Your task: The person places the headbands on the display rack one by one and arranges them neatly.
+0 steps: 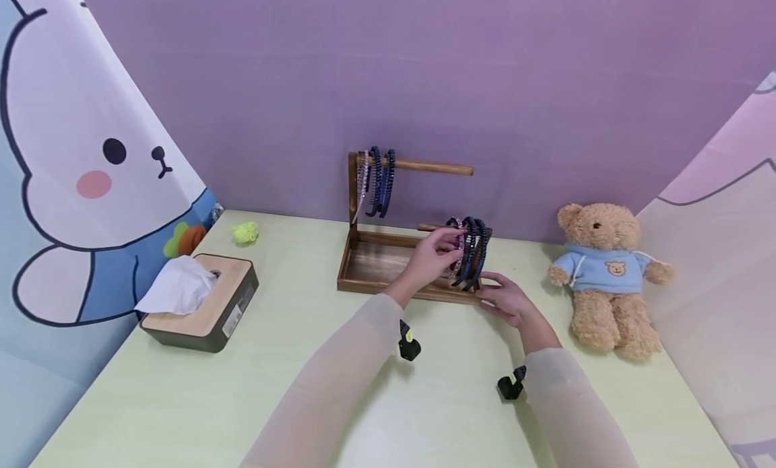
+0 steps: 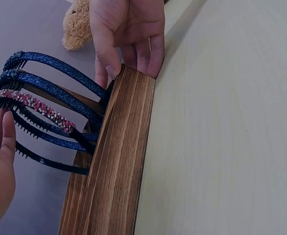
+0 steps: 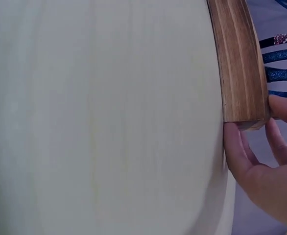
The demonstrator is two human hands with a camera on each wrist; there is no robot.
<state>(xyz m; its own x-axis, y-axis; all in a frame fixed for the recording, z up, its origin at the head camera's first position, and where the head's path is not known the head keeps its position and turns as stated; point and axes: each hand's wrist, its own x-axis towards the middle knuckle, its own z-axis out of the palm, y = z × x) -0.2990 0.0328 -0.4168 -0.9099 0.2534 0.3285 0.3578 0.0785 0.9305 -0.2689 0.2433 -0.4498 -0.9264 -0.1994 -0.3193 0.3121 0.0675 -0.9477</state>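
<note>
A wooden headband stand has two bars above a shallow tray. My left hand pinches a pink beaded headband at the left of the group on the lower bar. Beside it on that bar hang dark blue glittery headbands, their lower ends inside the tray. My right hand grips the stand's right front corner, thumb on the edge and fingers against the end, as the right wrist view shows. The upper bar carries a pink headband and two dark blue headbands at its left end.
A tissue box with a tissue sticking out stands at the left. Behind it lies a small yellow-green fuzzy object. At the right, a teddy bear in a blue hoodie sits near the table's edge. A purple backdrop rises behind the stand.
</note>
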